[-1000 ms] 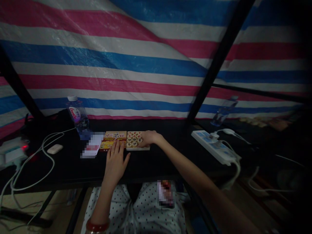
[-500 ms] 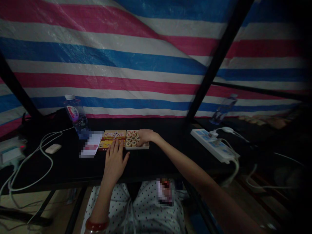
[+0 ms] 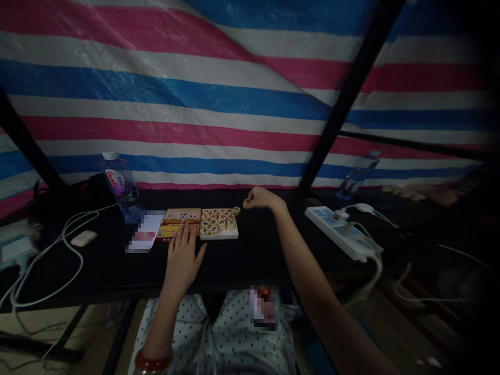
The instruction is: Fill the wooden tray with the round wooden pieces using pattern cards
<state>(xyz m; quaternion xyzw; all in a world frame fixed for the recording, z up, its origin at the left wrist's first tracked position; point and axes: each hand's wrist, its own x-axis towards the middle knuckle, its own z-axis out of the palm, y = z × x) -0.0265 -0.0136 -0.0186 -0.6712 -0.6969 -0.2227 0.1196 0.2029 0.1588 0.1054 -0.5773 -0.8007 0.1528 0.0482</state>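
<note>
A white tray (image 3: 219, 236) holds several round chess pieces with red or dark characters, some of them stacked; part of its front shows bare. Left of it lies a yellow and red printed box lid (image 3: 172, 216). My left hand (image 3: 184, 260) rests on the lid's lower right part, fingers spread, holding nothing. Behind the tray's right corner sits one round piece (image 3: 236, 210) on the black table (image 3: 265, 250). My right hand (image 3: 262, 199) pinches another round piece (image 3: 246, 204) above or at the tabletop, right of that one.
A water bottle (image 3: 122, 185) and a blurred card (image 3: 146, 234) stand and lie to the left, near a white case (image 3: 84, 238) and cables. To the right are a power strip (image 3: 339, 232) and a second bottle (image 3: 357, 174). Striped sheeting (image 3: 195, 104) hangs behind.
My right hand has moved from the tray to the right and back, with a piece in its fingers. A single piece now shows behind the tray's corner. My left hand has stayed put.
</note>
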